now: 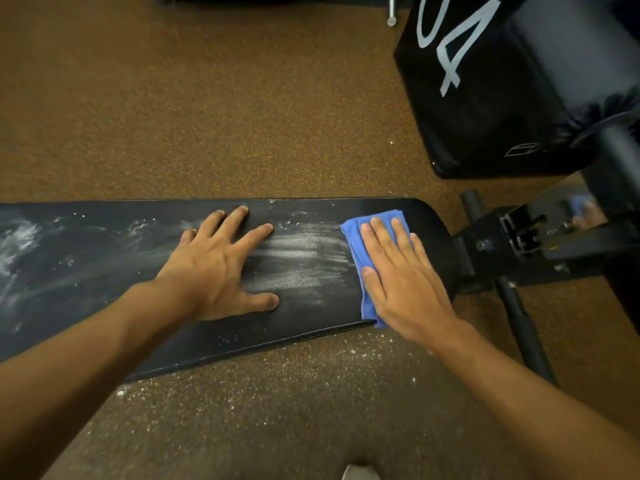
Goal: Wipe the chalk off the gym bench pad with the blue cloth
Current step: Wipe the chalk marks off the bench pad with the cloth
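Wiping under way: right hand [398, 271] flat on cloth [356, 244] at pad's [104, 271] 3 o'clock end, left hand [221, 265] spread bare, bracing; next, sweeping toward 9 o'clock through chalk [301, 251].

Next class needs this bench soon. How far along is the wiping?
Early. The right hand presses the cloth flat at the pad's right end; nothing looks clean yet. The left hand braces the pad. Chalk remains beside the cloth and across the left end.
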The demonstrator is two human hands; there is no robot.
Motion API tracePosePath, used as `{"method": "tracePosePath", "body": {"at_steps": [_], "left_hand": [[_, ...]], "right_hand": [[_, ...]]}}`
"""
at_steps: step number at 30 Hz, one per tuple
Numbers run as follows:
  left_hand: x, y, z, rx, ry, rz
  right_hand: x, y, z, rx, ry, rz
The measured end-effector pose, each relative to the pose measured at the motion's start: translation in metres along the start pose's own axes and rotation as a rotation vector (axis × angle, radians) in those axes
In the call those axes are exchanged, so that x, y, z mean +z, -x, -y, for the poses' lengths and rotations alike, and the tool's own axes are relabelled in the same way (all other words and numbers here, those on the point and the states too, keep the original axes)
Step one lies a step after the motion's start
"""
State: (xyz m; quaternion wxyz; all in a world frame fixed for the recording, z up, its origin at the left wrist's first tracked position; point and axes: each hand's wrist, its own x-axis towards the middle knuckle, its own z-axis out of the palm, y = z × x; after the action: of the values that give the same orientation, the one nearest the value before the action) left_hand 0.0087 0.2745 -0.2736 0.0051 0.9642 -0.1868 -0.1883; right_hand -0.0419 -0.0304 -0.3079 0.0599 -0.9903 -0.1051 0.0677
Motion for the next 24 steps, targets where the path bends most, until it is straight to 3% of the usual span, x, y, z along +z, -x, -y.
{"method": "tracePosePath", "body": {"at_steps": [6, 12, 14, 19, 24], "left_hand": [[-0.001, 0.0, -0.002, -0.011, 0.025, 0.005], [-0.001, 0.001, -0.003, -0.022, 0.034, 0.013], [0.0, 0.0, -0.002, -0.026, 0.036, 0.015], [-0.001, 0.001, -0.002, -0.025, 0.039, 0.026], [-0.002, 0.002, -0.002, -0.025, 0.039, 0.026]], "right_hand": [[0.002, -0.04, 0.011, 0.154, -0.007, -0.056], [0.003, 0.0, 0.002, -0.139, 0.032, -0.01], [0.003, -0.006, -0.003, -0.12, 0.027, -0.013], [0.002, -0.033, 0.018, 0.127, -0.012, -0.046], [0.003, -0.002, 0.014, -0.035, -0.006, -0.018]]}}
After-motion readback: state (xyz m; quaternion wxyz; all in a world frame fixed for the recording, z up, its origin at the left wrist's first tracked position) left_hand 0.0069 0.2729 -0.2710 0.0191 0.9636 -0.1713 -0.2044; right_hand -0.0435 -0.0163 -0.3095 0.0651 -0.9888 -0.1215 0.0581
